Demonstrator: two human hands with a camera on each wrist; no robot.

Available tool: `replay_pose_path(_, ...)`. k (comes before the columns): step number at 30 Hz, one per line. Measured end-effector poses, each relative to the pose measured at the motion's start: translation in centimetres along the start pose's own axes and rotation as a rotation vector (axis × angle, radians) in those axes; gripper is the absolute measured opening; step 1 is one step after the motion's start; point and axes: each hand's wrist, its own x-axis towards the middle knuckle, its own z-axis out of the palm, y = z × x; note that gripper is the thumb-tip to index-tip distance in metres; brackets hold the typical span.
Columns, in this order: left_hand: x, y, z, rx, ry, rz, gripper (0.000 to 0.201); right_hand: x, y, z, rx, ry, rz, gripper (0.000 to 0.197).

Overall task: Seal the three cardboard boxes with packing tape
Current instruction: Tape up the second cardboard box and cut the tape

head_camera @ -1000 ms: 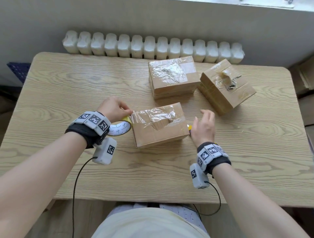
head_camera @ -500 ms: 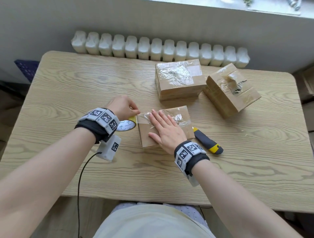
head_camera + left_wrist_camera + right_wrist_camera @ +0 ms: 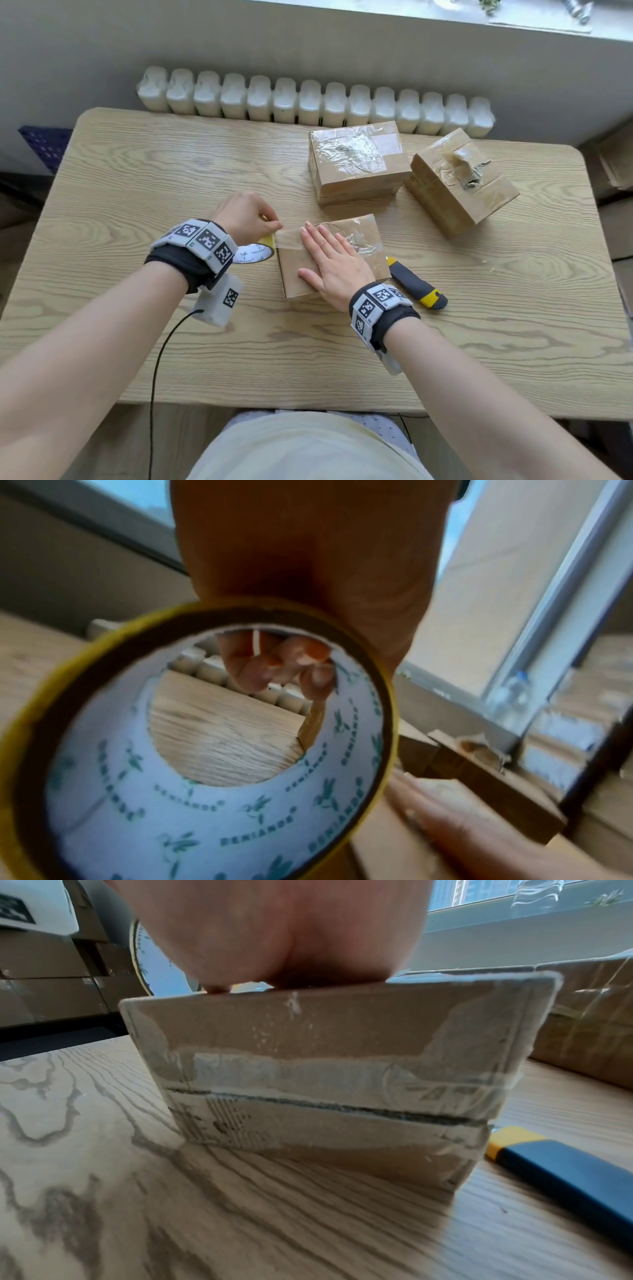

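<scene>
A small cardboard box (image 3: 294,270) (image 3: 322,1074) lies at the table's middle, with clear tape across its top. My right hand (image 3: 329,257) lies flat on it with straight fingers, pressing the tape down. At the box's left edge my left hand (image 3: 246,219) grips the yellow-edged tape roll (image 3: 255,251) (image 3: 205,764), fingers curled over its rim. A strip of tape runs from the roll onto the box top. Two more taped boxes stand farther back: one (image 3: 356,161) behind the near box, the other (image 3: 459,181) tilted at the right.
A dark utility knife with yellow ends (image 3: 416,286) (image 3: 561,1169) lies just right of the near box. The wooden table (image 3: 171,164) has a radiator (image 3: 308,99) behind it. Stacked cardboard boxes (image 3: 44,969) stand beyond the table's left side.
My right hand left the knife beside the box and came to lie flat on the box top. The left hand keeps hold of the tape roll at the box's left edge.
</scene>
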Motion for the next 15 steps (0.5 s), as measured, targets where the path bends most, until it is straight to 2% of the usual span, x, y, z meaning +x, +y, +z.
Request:
replay_pose_path(9, -1.8, -1.0, 1.8, -0.147, 0.134, -0.087, 0.020, 0.2, -0.6, 0.0, 0.058, 0.019, 0.054, 0.069)
replay_pose_path(15, -2.7, -0.9, 2.7, -0.161, 0.228, -0.122, 0.021, 0.3, -1.1, 0.3, 0.081, 0.016, 0.084, 0.069)
